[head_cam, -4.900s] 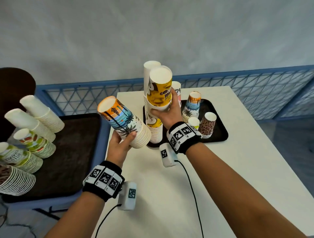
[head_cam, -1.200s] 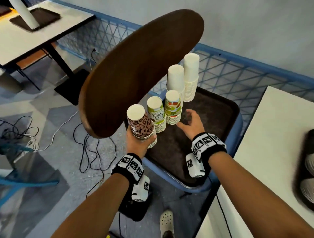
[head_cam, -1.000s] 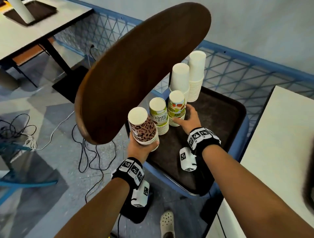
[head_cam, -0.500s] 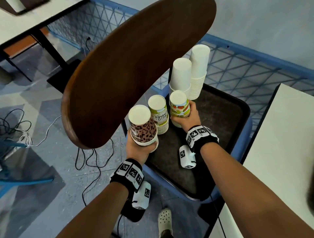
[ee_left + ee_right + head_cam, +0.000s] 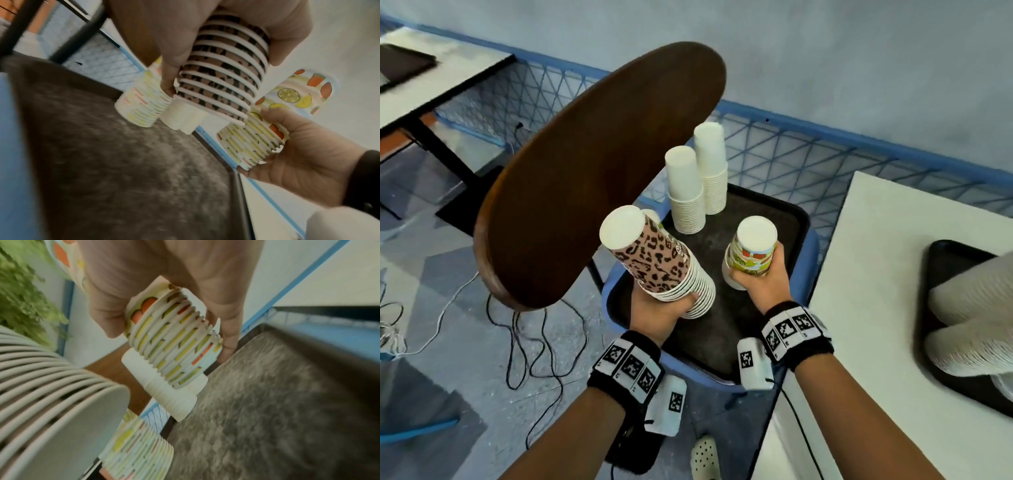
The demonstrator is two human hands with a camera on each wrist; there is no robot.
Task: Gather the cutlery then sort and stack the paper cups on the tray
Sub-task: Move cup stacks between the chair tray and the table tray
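Left hand (image 5: 659, 313) fingers wrapped tight round leopard-print cup stack (image 5: 654, 263), tilted, above dark tray (image 5: 787, 219). Right hand (image 5: 760, 284) clamped round fruit-print cup stack (image 5: 751, 253), lifted off tray, just right of the left hand's stack.

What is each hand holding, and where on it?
Left hand: leopard-print paper cup stack, at its rim end. Right hand: fruit-print paper cup stack, around its lower half.
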